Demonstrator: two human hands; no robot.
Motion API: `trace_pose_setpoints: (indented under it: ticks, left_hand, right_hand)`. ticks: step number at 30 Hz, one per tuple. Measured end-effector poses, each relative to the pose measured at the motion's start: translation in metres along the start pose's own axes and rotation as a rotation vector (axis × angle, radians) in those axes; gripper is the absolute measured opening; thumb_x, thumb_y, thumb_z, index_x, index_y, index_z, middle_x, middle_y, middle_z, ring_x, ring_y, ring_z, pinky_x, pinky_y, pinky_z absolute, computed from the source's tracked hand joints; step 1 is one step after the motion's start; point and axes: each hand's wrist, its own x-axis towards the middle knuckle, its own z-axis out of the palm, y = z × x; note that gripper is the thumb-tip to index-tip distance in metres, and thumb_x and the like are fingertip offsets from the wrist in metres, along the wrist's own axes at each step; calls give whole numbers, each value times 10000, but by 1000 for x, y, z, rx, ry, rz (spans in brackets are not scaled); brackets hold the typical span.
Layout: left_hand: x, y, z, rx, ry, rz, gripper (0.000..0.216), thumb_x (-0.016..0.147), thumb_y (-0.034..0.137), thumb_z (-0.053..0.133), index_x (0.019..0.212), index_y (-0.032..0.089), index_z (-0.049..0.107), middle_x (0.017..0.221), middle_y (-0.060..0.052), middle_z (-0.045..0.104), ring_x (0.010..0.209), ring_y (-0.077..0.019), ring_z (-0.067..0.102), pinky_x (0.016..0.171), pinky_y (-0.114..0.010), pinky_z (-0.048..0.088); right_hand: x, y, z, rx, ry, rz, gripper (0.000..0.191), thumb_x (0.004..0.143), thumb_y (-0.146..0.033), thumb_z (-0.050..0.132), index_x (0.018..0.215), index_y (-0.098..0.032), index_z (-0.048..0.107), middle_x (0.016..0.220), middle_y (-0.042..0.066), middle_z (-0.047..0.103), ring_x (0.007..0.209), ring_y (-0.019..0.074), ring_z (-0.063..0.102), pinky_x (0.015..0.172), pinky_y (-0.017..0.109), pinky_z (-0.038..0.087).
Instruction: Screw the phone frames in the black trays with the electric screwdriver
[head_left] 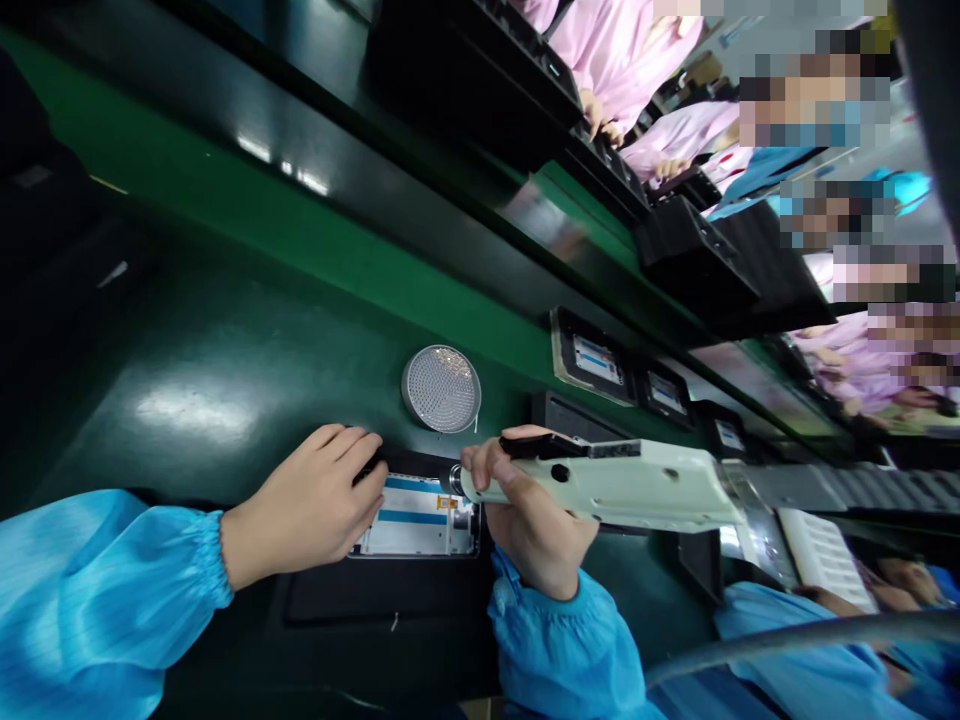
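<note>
My left hand (pixel 311 500), in a blue sleeve, lies with its fingers curled over the left end of a flat device panel (pixel 424 517) with blue stripes, pressing it down on a black fixture (pixel 375 595). Wrapped round the grip of a pale green electric screwdriver (pixel 622 485) is my right hand (pixel 529 510). The tool lies nearly level, and its tip end sits at the panel's upper right corner. The bit itself is hidden behind my fingers.
A round perforated metal dish (pixel 441 388) sits on the green bench just beyond the panel. More devices in black trays (pixel 592 358) ride the conveyor at right. People in pink and blue coats work along the line. A co-worker's blue sleeve (pixel 787 625) is at lower right.
</note>
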Motion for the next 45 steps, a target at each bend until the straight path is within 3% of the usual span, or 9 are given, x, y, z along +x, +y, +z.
trace_pose_setpoints:
  ticks: [16,21,26,30,33,36,39,42,45]
  left_hand:
    - [0,0,0,-12,-1,-16,272,976,222,502,1071,56,696,1201,-232,650,1099,-352,633,911,-524,519]
    - [2,13,-2,29,21,8,268,928,200,560,1123,53,670,1264,-242,630,1191,-373,589,998,-553,464]
    - [12,35,1,34,-62,118,319,931,309,563,1086,51,667,1175,-229,670,1089,-346,629,960,-497,478]
    - [20,40,5,32,-129,94,409,864,417,663,1043,50,661,1176,-244,664,1094,-373,623,930,-479,502]
    - [25,39,4,25,-158,72,366,804,400,735,967,82,654,1124,-217,680,1070,-371,634,897,-466,529]
    - [27,45,-3,100,-115,110,244,818,224,686,1003,72,641,1118,-215,682,1027,-361,658,862,-467,546]
    - [21,58,-15,199,6,214,301,859,66,530,1147,19,605,1097,-219,690,927,-330,688,797,-453,553]
    - [12,68,-30,187,32,316,304,891,28,467,1159,5,608,1026,-195,701,864,-306,693,764,-431,549]
    - [6,71,-42,147,-5,404,299,914,20,442,1147,8,628,990,-181,699,872,-304,687,776,-434,548]
  right_hand:
    - [-5,3,1,-34,-31,-18,145,793,-157,685,909,-221,626,589,-45,572,541,139,558,597,353,501]
    - [-7,7,1,-67,-55,-66,137,799,-173,683,907,-226,617,583,-46,578,531,145,566,589,358,522]
    - [-7,8,0,-58,-72,-92,140,812,-136,654,908,-234,624,600,-55,584,540,130,568,631,355,528]
    - [-10,14,-2,-39,-93,-72,141,835,-143,644,934,-239,612,619,-51,585,563,133,570,629,348,512]
    - [-6,11,-7,-17,-99,-37,163,843,-153,654,971,-247,618,648,-38,604,595,143,582,637,352,498]
    - [8,-10,-18,56,-24,-101,158,798,-189,692,940,-242,647,578,-49,563,542,132,546,630,351,483]
    - [20,-44,-37,110,147,-238,137,725,-172,703,847,-220,662,533,-49,534,509,116,516,615,329,466]
    - [23,-69,-55,141,293,-299,180,656,-143,689,816,-219,653,516,-55,528,502,111,509,625,331,462]
    - [24,-78,-66,170,332,-317,237,598,-122,664,803,-233,626,499,-79,511,479,107,502,625,334,459]
